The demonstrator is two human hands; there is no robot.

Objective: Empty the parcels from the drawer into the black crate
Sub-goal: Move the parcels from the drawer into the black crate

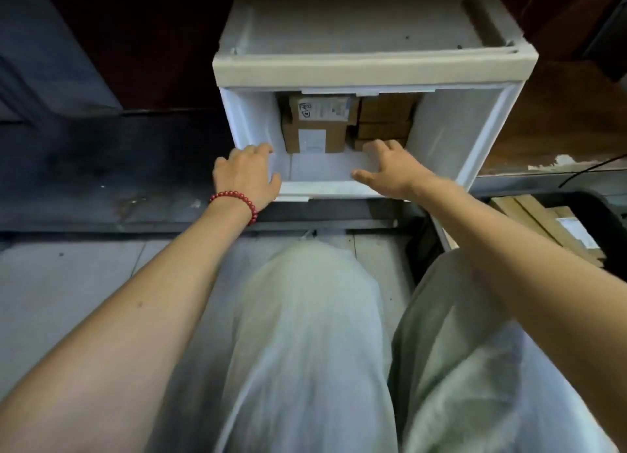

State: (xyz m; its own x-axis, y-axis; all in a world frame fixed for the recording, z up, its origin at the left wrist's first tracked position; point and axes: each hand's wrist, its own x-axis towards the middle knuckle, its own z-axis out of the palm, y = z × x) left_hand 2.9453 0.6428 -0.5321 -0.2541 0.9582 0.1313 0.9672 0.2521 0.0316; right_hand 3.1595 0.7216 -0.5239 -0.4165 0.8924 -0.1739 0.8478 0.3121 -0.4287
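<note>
White translucent plastic fills the middle of my view: the drawer [475,126] is pulled out of its cabinet [373,65] and I am looking down into it. My left hand [247,174] sits at the drawer's front left corner, palm down, fingers [263,148] spread loosely and reaching over the rim onto the inner wall; they hold nothing that I can see. A string of red beads [235,199] circles that wrist. My right hand [390,167] is further inside, flat and open above the drawer floor, thumb stretched out toward the left hand, and it grips nothing.

The brown cardboard parcels lie at the back of the drawer, just beyond both sets of fingertips. The labelled parcel [315,135] stands between my two hands, just past them, with a second labelled box [322,108] on top of it. The plain stack of parcels [385,116] is directly ahead of my right fingers [376,147], which reach its lowest box; whether they touch it or stop just short I cannot tell. The left fingers are apart from the labelled parcel, with a strip of white wall between.

The black crate [607,215] is well off to the right of my right forearm, with flat cardboard boxes [546,225] already lying in it. My pale trousers [305,351] blur the lower frame
</note>
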